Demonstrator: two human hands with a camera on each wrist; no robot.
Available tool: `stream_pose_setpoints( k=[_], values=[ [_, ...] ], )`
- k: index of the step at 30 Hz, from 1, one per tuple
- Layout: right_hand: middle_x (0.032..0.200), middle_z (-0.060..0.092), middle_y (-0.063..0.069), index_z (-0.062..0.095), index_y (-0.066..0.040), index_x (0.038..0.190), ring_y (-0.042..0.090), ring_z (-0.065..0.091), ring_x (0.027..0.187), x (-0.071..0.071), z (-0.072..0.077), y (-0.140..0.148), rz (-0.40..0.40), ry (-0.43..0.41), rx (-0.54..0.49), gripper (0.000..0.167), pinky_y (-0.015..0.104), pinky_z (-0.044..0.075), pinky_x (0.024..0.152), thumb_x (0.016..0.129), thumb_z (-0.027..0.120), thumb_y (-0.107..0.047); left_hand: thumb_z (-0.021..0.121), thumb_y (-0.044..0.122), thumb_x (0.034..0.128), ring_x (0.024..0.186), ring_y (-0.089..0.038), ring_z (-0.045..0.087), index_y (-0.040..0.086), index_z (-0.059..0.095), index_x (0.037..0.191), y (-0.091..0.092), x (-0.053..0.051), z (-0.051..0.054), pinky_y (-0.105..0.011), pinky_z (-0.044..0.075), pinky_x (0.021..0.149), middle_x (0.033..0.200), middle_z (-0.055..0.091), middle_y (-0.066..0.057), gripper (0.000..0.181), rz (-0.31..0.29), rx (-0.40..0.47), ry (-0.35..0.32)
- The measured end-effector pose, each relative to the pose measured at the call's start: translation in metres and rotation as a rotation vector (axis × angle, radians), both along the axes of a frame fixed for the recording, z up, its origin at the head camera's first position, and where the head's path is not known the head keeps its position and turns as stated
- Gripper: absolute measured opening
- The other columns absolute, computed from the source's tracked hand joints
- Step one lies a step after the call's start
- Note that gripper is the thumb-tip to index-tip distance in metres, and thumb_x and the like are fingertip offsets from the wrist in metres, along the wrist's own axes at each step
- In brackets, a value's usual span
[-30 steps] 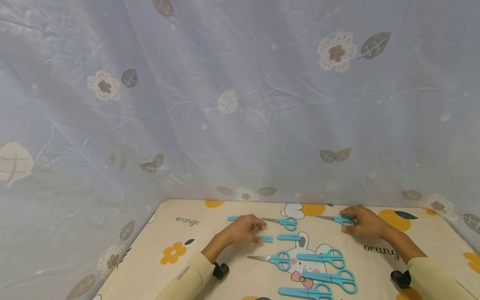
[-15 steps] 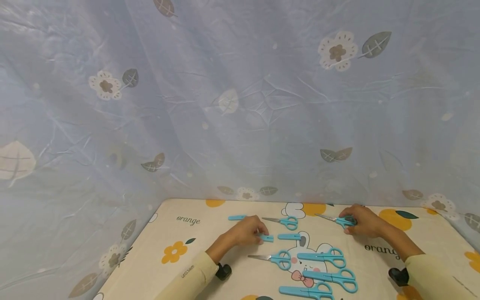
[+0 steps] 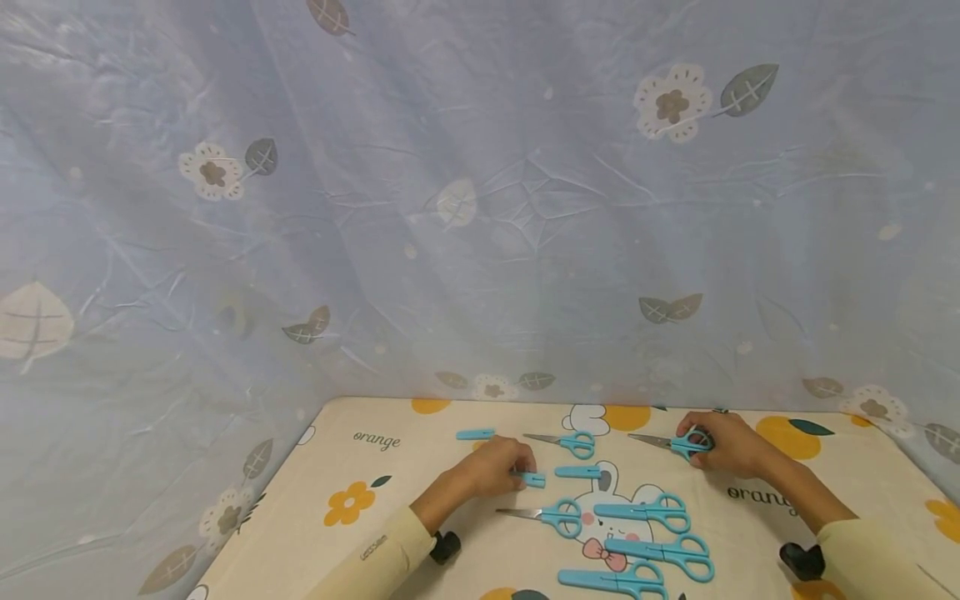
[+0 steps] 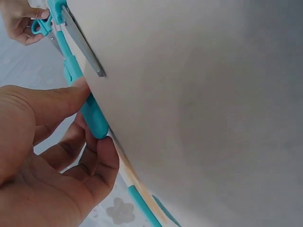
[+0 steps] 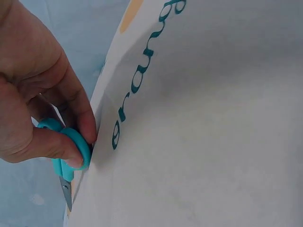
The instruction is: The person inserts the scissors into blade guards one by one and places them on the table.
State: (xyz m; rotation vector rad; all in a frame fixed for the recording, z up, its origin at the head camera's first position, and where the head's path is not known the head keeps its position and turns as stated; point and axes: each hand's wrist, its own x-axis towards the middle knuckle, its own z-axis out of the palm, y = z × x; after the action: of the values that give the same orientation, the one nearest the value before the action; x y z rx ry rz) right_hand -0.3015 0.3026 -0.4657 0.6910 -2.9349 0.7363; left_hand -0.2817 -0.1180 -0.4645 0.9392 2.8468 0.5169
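My left hand [image 3: 497,467] pinches a light-blue scissor blade cover [image 3: 533,481] between thumb and fingertips; the left wrist view shows the rounded end of this cover [image 4: 96,119] between them. Farther right, my right hand [image 3: 726,443] holds a pair of scissors [image 3: 677,444] by its blue finger loops. Their bare blades point left, and in the right wrist view the thumb presses on a loop of these scissors [image 5: 66,171]. Between the hands lie another uncovered pair of scissors [image 3: 572,445] and a loose blade cover [image 3: 577,472].
A third uncovered pair of scissors [image 3: 552,517] lies nearer. Three covered pairs, top [image 3: 648,511], middle [image 3: 663,555] and bottom [image 3: 611,581], lie in a column. Another loose cover [image 3: 476,434] sits behind my left hand. A patterned curtain [image 3: 480,250] hangs behind the cloth-covered table [image 3: 420,467].
My left fingers have come together on the blade cover. The scissors in my right hand have tilted slightly, with the hand staying in about the same place.
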Motion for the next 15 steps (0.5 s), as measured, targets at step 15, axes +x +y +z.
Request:
stream_pose_setpoints(
  k=[15],
  values=[
    [0.125, 0.072, 0.024, 0.069, 0.003, 0.136, 0.012, 0.078, 0.096, 0.028, 0.006, 0.014, -0.02, -0.163, -0.33, 0.039, 0.029, 0.065, 0.077, 0.1, 0.075, -0.013, 0.063, -0.016, 0.0893, 0.103, -0.017, 0.072, 0.013, 0.08, 0.109, -0.021, 0.009, 0.017, -0.028, 0.059, 0.088, 0.11, 0.079, -0.005, 0.039, 0.004, 0.084, -0.032]
  ],
)
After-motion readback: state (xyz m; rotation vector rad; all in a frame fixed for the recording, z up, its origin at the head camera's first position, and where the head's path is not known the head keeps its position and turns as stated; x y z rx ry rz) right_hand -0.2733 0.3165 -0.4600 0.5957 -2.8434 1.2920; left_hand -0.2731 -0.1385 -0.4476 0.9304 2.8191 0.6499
